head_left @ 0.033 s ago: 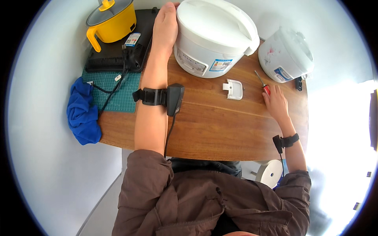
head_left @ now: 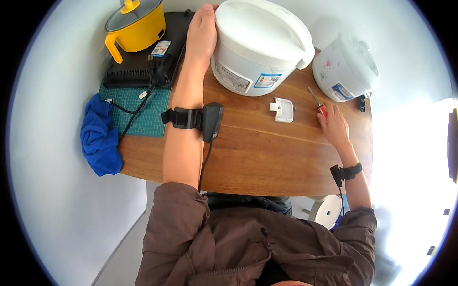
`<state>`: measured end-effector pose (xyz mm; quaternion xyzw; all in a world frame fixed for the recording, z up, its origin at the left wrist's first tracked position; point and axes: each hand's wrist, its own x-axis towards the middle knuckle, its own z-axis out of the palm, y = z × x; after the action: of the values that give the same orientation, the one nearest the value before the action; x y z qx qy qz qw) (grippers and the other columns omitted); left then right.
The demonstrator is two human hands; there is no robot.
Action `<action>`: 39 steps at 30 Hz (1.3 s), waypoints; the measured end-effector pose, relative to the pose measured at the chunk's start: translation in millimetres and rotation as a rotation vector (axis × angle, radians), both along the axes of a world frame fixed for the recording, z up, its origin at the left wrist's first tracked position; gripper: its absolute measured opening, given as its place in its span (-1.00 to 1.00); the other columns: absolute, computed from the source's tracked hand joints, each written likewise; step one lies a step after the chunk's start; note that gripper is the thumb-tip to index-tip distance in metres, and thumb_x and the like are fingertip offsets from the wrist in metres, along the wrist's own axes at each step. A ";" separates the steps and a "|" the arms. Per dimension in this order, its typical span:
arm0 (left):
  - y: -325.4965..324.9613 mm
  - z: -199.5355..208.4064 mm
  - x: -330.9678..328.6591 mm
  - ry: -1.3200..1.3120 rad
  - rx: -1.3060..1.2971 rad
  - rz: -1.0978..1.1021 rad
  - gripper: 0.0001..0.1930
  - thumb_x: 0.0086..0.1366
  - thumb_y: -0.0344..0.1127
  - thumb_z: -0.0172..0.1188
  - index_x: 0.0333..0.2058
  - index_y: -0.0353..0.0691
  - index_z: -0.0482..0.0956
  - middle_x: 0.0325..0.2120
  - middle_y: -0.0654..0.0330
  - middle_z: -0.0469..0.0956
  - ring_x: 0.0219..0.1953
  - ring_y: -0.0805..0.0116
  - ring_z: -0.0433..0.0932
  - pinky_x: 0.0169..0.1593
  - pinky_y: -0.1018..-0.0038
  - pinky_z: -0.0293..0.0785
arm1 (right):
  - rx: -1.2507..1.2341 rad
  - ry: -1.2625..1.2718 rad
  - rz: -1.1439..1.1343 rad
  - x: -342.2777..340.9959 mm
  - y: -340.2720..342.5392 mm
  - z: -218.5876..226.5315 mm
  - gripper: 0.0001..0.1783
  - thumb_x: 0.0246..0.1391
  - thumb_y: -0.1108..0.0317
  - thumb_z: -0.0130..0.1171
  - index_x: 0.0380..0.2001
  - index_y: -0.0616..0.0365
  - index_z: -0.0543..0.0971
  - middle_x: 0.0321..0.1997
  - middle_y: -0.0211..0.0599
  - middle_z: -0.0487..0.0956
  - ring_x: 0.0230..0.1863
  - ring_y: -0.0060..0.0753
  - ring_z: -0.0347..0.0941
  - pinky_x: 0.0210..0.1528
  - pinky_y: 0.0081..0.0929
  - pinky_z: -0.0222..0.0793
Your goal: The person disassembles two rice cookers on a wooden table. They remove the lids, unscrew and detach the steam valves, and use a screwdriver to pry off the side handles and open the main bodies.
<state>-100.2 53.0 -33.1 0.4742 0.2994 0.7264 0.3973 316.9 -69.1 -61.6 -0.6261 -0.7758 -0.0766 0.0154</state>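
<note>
A white rice cooker (head_left: 260, 45) with a rounded lid and carrying handle stands at the far middle of the wooden table. My left hand (head_left: 201, 35) is pressed to its left side, with some fingers hidden behind the cooker. At the right, my right hand (head_left: 335, 125) rests low over the table, fingers closed around the red handle of a screwdriver (head_left: 322, 110). Its thin metal shaft points away, up and to the left. Between the cooker and my right hand lies a small white plastic bracket-like piece (head_left: 284, 110), apart from both.
A second pale rice cooker (head_left: 342, 71) stands back right, a small black object (head_left: 361, 103) beside it. Back left, a yellow pot (head_left: 140, 31) sits on a black appliance (head_left: 133, 74) with cables, partly over a green cutting mat (head_left: 148, 121). A blue cloth (head_left: 99, 138) drapes the left edge.
</note>
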 end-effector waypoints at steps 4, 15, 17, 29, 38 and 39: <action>-9.0 -0.3 6.8 0.135 -0.049 0.170 -0.47 0.57 -0.01 -0.21 0.12 -0.33 0.56 0.05 0.01 0.59 0.12 0.21 0.50 0.23 0.36 0.34 | 0.122 0.084 0.105 -16.7 8.9 28.0 -0.60 0.30 0.18 0.19 0.08 0.17 0.50 -0.07 -0.10 0.56 -0.07 0.04 0.56 -0.11 -0.08 0.52; -13.1 7.6 13.2 0.013 -0.088 0.107 -0.42 0.57 -0.02 -0.28 0.21 -0.36 0.50 0.12 -0.04 0.56 0.18 0.17 0.48 0.27 0.36 0.31 | 0.351 0.339 0.350 -193.2 121.2 175.8 -0.81 0.31 0.34 0.21 -0.12 0.21 0.65 -0.22 -0.26 0.69 -0.26 -0.32 0.62 -0.19 -0.41 0.50; -12.5 10.4 16.5 0.017 -0.090 0.070 -0.41 0.57 -0.02 -0.30 0.21 -0.38 0.49 0.11 -0.04 0.57 0.17 0.17 0.48 0.26 0.36 0.31 | 0.176 0.345 0.260 -214.4 155.5 177.6 -0.33 0.26 -0.14 0.17 -0.11 0.43 0.62 -0.13 0.19 0.67 0.06 0.20 0.59 0.16 -0.16 0.47; -6.7 1.3 19.8 -0.044 -0.043 0.176 -0.42 0.59 -0.01 -0.30 0.20 -0.36 0.48 0.08 0.02 0.56 0.13 0.24 0.49 0.24 0.37 0.33 | -0.365 0.725 0.037 -266.7 174.7 166.1 -0.44 0.30 -0.19 0.14 -0.35 0.14 0.68 -0.58 -0.47 0.53 -0.57 -0.67 0.37 -0.42 -0.53 0.27; -2.1 -0.9 12.6 -0.025 -0.027 0.122 -0.34 0.61 0.13 -0.35 0.22 -0.34 0.44 0.13 0.03 0.52 0.17 0.25 0.45 0.28 0.35 0.30 | -0.345 0.593 0.126 -266.8 177.4 166.7 -0.39 0.33 -0.19 0.07 -0.25 0.23 0.69 -0.44 -0.32 0.61 -0.42 -0.46 0.49 -0.30 -0.45 0.37; 0.4 -1.3 10.6 -0.019 -0.025 0.087 -0.31 0.61 0.18 -0.36 0.25 -0.33 0.43 0.15 0.07 0.52 0.19 0.27 0.43 0.30 0.37 0.28 | -0.347 0.619 0.141 -272.0 167.4 175.2 -0.39 0.31 -0.14 0.06 -0.31 0.28 0.69 -0.44 -0.22 0.63 -0.42 -0.35 0.53 -0.31 -0.35 0.42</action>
<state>-89.6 53.4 -34.3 0.4489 0.3249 0.7436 0.3742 44.9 98.4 113.6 -0.5580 -0.7770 0.2506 0.1486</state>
